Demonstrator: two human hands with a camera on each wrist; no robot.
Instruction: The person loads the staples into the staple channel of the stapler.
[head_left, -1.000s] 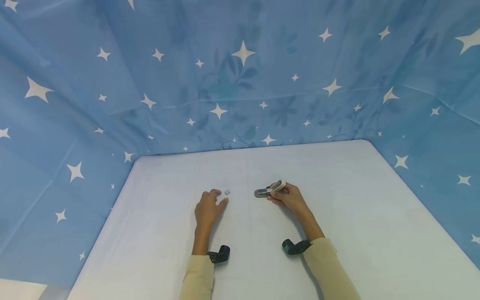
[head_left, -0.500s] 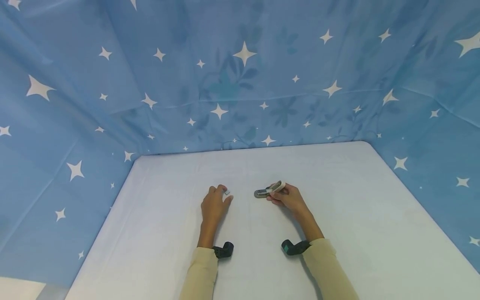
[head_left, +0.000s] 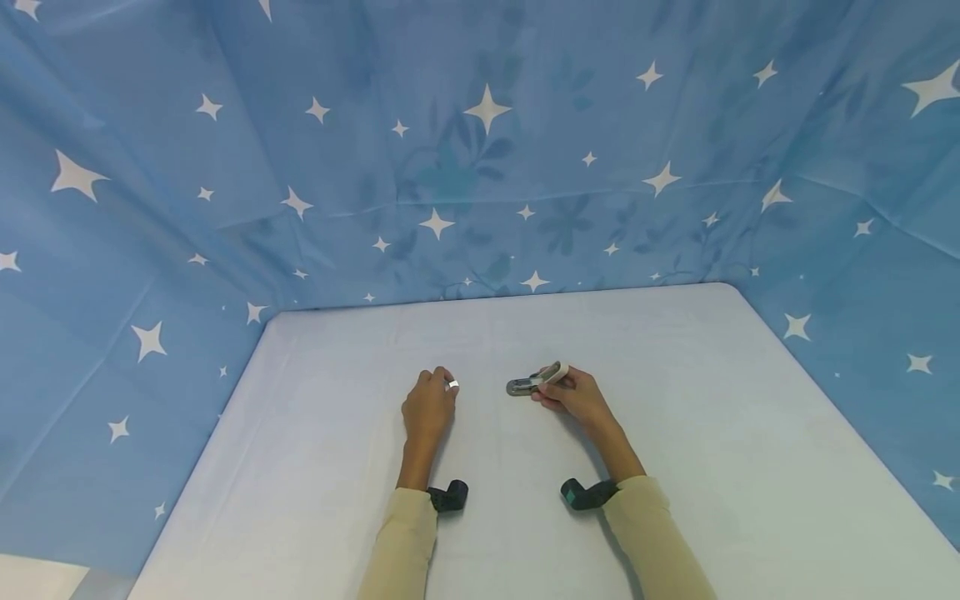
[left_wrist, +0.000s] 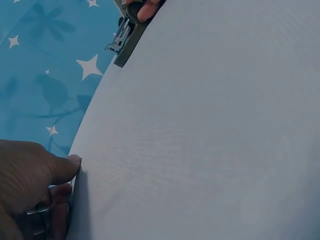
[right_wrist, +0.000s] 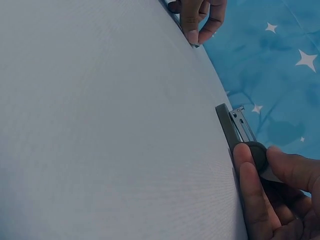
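In the head view, my left hand (head_left: pixel 429 408) pinches a small shiny staple strip (head_left: pixel 453 384) between thumb and fingers, low at the white table. The right wrist view shows only a sliver of the strip (right_wrist: pixel 195 46) at those fingertips. My right hand (head_left: pixel 579 397) grips a stapler (head_left: pixel 557 372) with a dark base and a pale top. Its top is swung up and back, so the metal magazine (right_wrist: pixel 242 125) lies bare in the right wrist view. The stapler's base tip points left, toward my left hand. Fingers cover the stapler's hinge end.
A white cloth-covered table (head_left: pixel 495 467) lies under both hands. Behind and at both sides hangs a blue curtain (head_left: pixel 337 167) with white stars. Each wrist wears a black camera, one on the left (head_left: pixel 448 497) and one on the right (head_left: pixel 587 495).
My left hand has moved right to the staple strip, which lay on the table, and its thumb and fingers have closed on it. The right hand with the stapler has stayed nearly still.
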